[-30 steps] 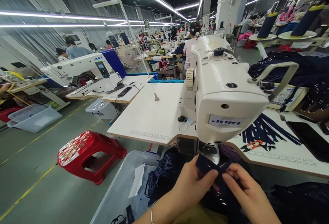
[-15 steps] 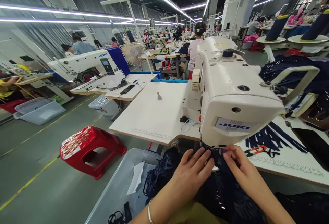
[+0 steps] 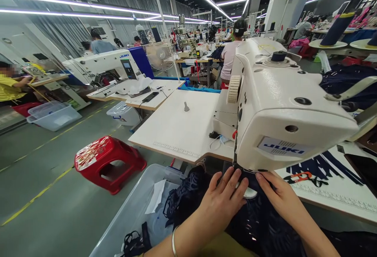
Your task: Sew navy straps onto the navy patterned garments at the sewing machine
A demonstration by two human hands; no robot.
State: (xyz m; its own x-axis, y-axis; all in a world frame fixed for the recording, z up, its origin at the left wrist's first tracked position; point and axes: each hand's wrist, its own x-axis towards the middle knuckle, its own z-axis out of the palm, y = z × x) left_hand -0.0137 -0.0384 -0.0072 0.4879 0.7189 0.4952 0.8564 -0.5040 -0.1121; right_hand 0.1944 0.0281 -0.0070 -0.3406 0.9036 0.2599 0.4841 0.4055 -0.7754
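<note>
A white JUKI sewing machine (image 3: pixel 291 111) stands before me, its head right above both hands. Under it lies a dark navy garment (image 3: pixel 250 221) with lacy, patterned parts, which hangs down over my lap. My left hand (image 3: pixel 222 200) rests on the fabric left of the needle area, fingers stretched out and slightly apart. On the right side, my right hand (image 3: pixel 278 190) pinches the cloth between thumb and fingers, close under the machine head. Between the hands a pale rounded plate (image 3: pixel 249 193) shows. The needle and the stitched spot are hidden.
A clear plastic bin (image 3: pixel 129 206) with dark pieces stands at left below the table (image 3: pixel 173 131). On the right tabletop lie orange-handled thread snips (image 3: pixel 300 177), navy strips (image 3: pixel 326 166) and a black phone (image 3: pixel 362 170). A red stool (image 3: pixel 110 164) is on the floor.
My view has shifted, so the machine head looks larger and further right. More of the pale plate shows between my hands. Both hands stay at the fabric beneath the head.
</note>
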